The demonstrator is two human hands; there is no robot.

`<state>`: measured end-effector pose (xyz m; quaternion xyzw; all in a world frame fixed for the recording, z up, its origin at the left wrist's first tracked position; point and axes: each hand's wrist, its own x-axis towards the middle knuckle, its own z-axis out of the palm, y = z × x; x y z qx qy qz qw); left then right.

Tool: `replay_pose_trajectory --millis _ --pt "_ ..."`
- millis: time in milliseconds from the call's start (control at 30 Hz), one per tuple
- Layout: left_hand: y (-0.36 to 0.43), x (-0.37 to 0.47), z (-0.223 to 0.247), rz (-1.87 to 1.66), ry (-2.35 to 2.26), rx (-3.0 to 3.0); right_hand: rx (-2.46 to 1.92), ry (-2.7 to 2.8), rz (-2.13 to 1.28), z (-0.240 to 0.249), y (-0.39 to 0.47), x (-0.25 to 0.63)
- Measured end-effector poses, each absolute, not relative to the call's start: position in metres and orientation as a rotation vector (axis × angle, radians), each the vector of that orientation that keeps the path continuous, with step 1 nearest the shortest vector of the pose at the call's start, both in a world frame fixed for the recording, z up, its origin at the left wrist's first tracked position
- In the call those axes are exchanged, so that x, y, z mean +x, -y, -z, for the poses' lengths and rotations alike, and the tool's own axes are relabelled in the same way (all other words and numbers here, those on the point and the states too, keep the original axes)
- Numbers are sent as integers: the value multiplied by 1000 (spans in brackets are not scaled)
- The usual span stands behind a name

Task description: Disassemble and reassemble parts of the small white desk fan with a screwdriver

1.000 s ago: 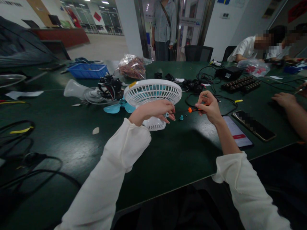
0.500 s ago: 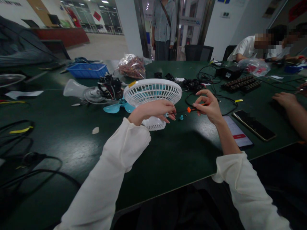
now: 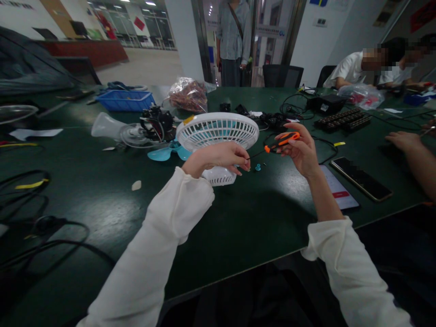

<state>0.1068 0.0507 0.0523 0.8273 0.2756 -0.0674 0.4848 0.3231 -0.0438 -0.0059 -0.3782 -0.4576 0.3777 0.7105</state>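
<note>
An orange and black screwdriver [image 3: 289, 138] is held by its handle in my right hand [image 3: 303, 152], its thin shaft slanting down to the left. The shaft's tip reaches the bent fingers of my left hand [image 3: 226, 156], which are closed; what they pinch is hidden. Behind and below my left hand is a white fan housing, with a round grille [image 3: 218, 129] and a slotted base [image 3: 220, 177]. Light blue fan blades [image 3: 161, 154] lie to its left. A small light blue plug [image 3: 258, 167] rests on the table just right of my left fingertips.
Left of the grille lie a white fan stand [image 3: 107, 127] and an exposed motor [image 3: 158, 125]. A blue basket [image 3: 126, 101] and bagged parts [image 3: 188, 94] stand behind. Two phones [image 3: 361, 178] lie at right, near a co-worker's hand [image 3: 405, 141]. Cables [image 3: 44, 222] spread at left.
My right hand has turned, and the screwdriver's handle now shows more fully, tilted up to the right. The light blue bit seen by my left fingers is now hidden.
</note>
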Motion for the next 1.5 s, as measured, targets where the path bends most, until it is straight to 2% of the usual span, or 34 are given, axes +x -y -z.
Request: replay_pose_trajectory --millis 300,567,800,1167,1500 --pt "-49 99 -64 162 -661 2337 -841 1206 -678 17 38 335" --pt "-46 81 -94 204 -909 2723 -842 1173 -574 21 33 331" --pt "-49 89 -77 374 -860 2674 -779 1123 -693 21 32 331" --pt "-54 91 -68 253 -718 2825 -804 1071 -767 23 31 328" --pt "-61 91 -60 234 -702 2763 -898 1027 -643 25 27 326"
